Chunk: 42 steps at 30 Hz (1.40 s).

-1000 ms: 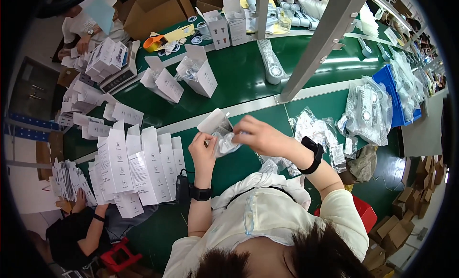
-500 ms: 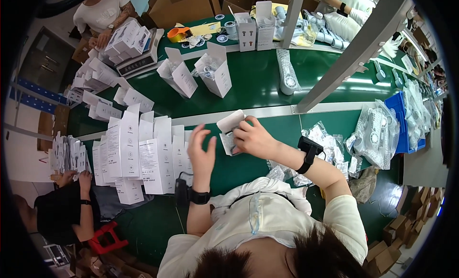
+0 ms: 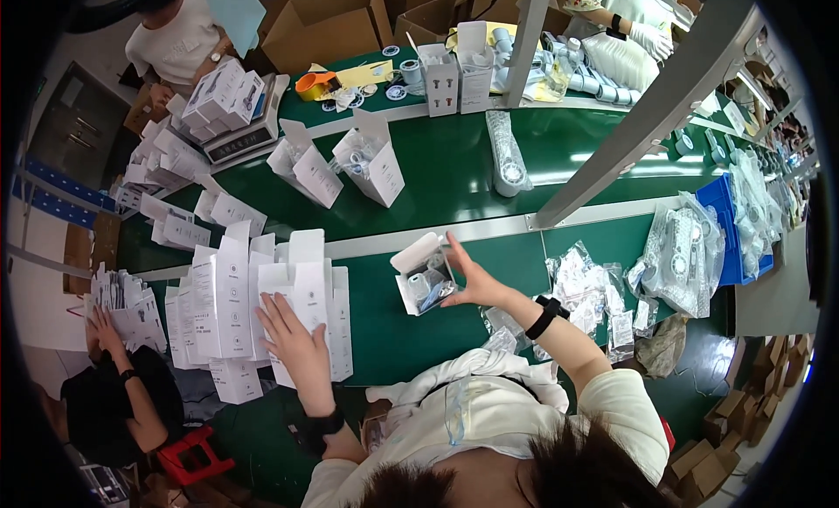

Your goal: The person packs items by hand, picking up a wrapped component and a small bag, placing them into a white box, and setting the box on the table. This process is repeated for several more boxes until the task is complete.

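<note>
The green tabletop (image 3: 380, 344) carries all items under review. On its left side stands a close-packed block of white cartons (image 3: 232, 289), upright. At its right side lies a heap of bubble-wrapped bags (image 3: 677, 256), just beside a blue bin (image 3: 718, 212), with a spread of small clear packets (image 3: 581, 281) nearer the worker.

Differences from the frame half a second back: the left grip (image 3: 295, 340), then raised in the air just left of the open white carton (image 3: 417, 253), is now well apart from it and lies against the near face of the carton block. The right grip (image 3: 478, 282), then with fingers curled over the carton's mouth, is now drawn to its right side, and the contents show.

State of grips: the left is released, palm toward the cartons, fingers spread, grasping none of them. The right is also spread, index finger extended beyond the carton's upper right corner and thumb by its lower right corner. Whether these fingertips press on the walls cannot be told.

The open carton is on the tabletop between the block and the packets, mouth toward the camera, flap folded back to the upper left. It lies directly left of the right grip, between thumb and index finger. Inside are pale grey parts (image 3: 426, 288) in clear wrapping, their exact kind unclear.
</note>
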Motion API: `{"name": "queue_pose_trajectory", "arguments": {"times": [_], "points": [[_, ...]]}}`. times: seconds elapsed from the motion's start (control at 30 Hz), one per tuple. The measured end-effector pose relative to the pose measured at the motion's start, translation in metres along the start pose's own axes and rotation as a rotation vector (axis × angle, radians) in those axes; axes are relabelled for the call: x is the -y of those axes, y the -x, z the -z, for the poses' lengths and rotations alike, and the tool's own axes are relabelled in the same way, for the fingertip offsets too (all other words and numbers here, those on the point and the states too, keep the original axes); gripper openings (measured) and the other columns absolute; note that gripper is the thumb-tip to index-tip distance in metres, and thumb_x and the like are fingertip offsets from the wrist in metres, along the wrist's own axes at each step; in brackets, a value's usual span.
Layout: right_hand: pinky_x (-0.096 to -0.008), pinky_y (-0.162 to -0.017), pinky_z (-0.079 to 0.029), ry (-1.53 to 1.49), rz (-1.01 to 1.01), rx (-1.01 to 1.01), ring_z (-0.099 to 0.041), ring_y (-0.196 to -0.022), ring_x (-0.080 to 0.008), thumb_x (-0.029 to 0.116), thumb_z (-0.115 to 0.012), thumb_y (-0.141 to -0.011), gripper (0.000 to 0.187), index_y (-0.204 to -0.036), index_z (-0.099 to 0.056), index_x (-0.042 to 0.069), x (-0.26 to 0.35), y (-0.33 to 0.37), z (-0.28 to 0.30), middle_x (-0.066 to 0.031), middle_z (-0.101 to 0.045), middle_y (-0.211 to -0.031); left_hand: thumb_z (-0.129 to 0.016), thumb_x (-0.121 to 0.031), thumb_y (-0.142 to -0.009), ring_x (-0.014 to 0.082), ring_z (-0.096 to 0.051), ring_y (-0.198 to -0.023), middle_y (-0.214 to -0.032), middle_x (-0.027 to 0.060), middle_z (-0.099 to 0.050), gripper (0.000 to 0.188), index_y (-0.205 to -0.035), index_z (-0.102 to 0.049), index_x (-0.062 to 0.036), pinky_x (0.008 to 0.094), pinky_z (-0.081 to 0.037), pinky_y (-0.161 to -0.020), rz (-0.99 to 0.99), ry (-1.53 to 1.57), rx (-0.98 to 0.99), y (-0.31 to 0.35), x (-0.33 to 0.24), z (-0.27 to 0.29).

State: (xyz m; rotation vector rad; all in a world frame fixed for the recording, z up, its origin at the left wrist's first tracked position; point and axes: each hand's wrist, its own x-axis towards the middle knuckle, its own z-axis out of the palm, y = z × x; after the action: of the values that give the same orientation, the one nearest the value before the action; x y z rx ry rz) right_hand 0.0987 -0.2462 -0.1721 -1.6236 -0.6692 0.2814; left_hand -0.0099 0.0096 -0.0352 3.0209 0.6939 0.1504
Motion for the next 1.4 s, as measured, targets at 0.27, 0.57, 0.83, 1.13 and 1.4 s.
{"name": "queue_pose_trajectory", "arguments": {"times": [0.27, 0.57, 0.83, 1.13, 1.4], "points": [[-0.0326, -0.097, -0.032, -0.379, -0.052, -0.522, -0.038, -0.118, -0.0202, 0.004, -0.072, -0.061, 0.092, -0.136, -0.019, 0.008, -0.028, -0.125, 0.052, -0.0089, -0.039, -0.127, -0.072, -0.019, -0.064, 0.0435, -0.025, -0.12, -0.134, 0.0239, -0.018, 0.086, -0.13, -0.02, -0.0012, 0.048, -0.026, -0.093, -0.004, 0.536, 0.095, 0.055, -0.068, -0.098], [-0.0355, -0.095, -0.033, 0.343, 0.141, -0.543, -0.04, -0.113, -0.026, 0.029, -0.068, -0.069, 0.081, -0.135, -0.023, 0.014, -0.095, -0.168, 0.124, -0.0148, -0.047, -0.113, -0.069, -0.024, -0.07, 0.0293, -0.044, -0.109, -0.117, 0.0194, -0.044, 0.067, -0.126, -0.034, -0.0095, 0.0344, -0.038, -0.088, 0.04, 0.888, 0.607, -0.033, -0.049, -0.185], [-0.0387, -0.084, -0.042, 0.834, -0.92, -0.437, -0.043, -0.108, -0.0312, 0.018, -0.068, -0.067, 0.091, -0.138, -0.011, 0.02, -0.11, -0.17, 0.146, -0.0222, -0.048, -0.11, -0.072, -0.008, -0.065, 0.0203, -0.046, -0.104, -0.111, 0.0135, -0.047, 0.068, -0.122, -0.034, -0.0122, 0.0307, -0.038, -0.087, 0.085, 1.542, 0.918, -0.04, -0.064, -0.186], [-0.0369, -0.089, -0.039, 0.16, 0.133, -0.992, -0.046, -0.104, -0.0262, -0.006, -0.052, -0.068, 0.081, -0.136, -0.013, 0.014, 0.055, -0.075, 0.095, -0.0114, -0.038, -0.122, -0.075, -0.002, -0.058, 0.0213, -0.047, -0.097, -0.103, 0.0117, -0.046, 0.066, -0.107, -0.03, -0.0084, 0.0308, -0.039, -0.084, -0.354, 1.115, 0.511, -0.04, -0.086, -0.11], [-0.0345, -0.09, -0.036, -0.162, 0.037, -1.131, -0.043, -0.106, -0.0247, 0.001, -0.063, -0.071, 0.068, -0.126, -0.024, 0.013, 0.074, -0.033, 0.007, -0.011, -0.041, -0.115, -0.08, -0.008, -0.054, 0.0298, -0.051, -0.094, -0.104, 0.0184, -0.046, 0.069, -0.099, -0.028, -0.0052, 0.0377, -0.041, -0.081, -0.313, 1.18, 0.143, -0.005, -0.134, -0.098]]}}
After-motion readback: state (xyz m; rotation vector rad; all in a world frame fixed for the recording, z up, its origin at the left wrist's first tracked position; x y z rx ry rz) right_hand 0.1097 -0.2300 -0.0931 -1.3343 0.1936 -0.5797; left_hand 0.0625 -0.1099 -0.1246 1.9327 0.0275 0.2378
